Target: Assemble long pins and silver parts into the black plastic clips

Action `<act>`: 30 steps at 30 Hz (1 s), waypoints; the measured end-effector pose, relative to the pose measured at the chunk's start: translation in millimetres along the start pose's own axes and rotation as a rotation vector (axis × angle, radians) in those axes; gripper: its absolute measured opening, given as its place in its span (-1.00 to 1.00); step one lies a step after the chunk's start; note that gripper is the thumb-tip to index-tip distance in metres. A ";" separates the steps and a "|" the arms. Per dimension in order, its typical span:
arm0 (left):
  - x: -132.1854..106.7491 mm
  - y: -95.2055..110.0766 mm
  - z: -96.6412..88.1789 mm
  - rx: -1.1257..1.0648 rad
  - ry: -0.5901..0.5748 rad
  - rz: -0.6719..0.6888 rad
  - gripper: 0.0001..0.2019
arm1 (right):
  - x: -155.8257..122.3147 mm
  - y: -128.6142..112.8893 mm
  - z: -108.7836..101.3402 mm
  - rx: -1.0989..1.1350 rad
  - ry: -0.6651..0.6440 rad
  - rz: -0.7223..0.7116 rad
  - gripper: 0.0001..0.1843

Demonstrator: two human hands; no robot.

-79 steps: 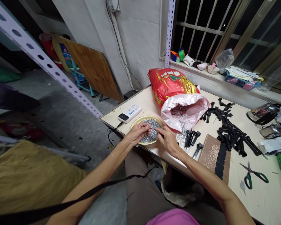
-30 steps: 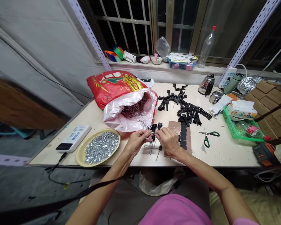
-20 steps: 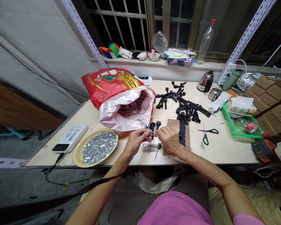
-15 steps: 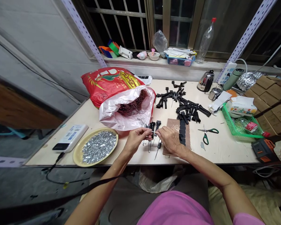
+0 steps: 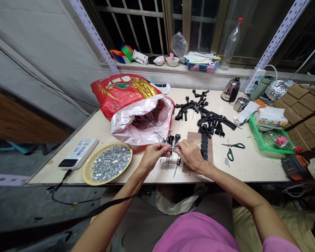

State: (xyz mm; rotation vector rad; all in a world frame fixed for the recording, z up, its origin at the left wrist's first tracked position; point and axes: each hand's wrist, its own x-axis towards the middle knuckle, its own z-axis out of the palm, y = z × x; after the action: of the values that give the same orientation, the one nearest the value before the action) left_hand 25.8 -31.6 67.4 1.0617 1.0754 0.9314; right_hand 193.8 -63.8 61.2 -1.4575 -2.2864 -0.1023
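Item: thin metal pin (image 5: 175, 148), apparently; it was very small in view. Its long axis lay roughly level, pointing left to right, just above the near part of the desk (image 5: 252, 168). The left hand (image 5: 154, 156) and right hand (image 5: 191, 156) each had fingers pinched shut on one end. Directly beneath were black-handled pins (image 5: 170, 140) and a brown board (image 5: 193, 139). Beyond lay a white bag (image 5: 136, 127), a red bag (image 5: 118, 92) and a yellow plate (image 5: 84, 172) of silver pieces. The pale desk stood under a barred window (image 5: 147, 28) with a cluttered sill (image 5: 225, 72).

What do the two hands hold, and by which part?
A thin metal pin: the left hand pinches one end, the right hand the other.
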 end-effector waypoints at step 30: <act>6.0 -105.3 39.0 1.311 -0.598 0.809 -0.21 | -34.6 166.3 -2.1 -0.120 -0.064 0.206 -0.79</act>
State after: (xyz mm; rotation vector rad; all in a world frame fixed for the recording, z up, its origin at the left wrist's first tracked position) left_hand 73.2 -59.0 -30.9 2.7806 0.6394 0.3059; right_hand 353.2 -19.5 22.7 -1.7724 -2.1975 -0.1347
